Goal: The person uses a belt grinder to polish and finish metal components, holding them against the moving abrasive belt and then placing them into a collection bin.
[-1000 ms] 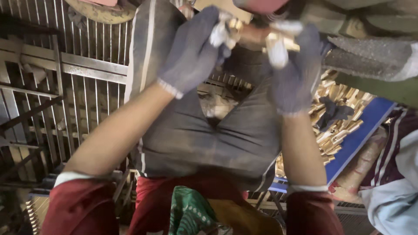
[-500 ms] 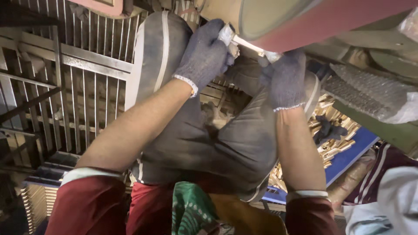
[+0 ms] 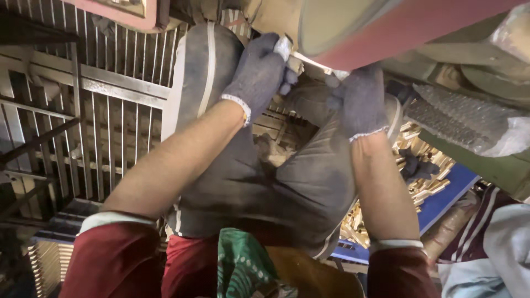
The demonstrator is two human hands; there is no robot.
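Both gloved hands, left hand (image 3: 259, 72) and right hand (image 3: 361, 99), closed in a pinch grip on the thin metal rod (image 3: 310, 59) spanning them against the wheel (image 3: 353, 27); grinding step underway, next move likely needs steady pressure.

Two gloved hands (image 3: 259, 74) (image 3: 361, 99); one thin metal piece (image 3: 312, 60).

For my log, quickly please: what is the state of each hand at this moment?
Left hand: closed, gripping one end of a thin metal piece.
Right hand: closed on the other end, under the big wheel.
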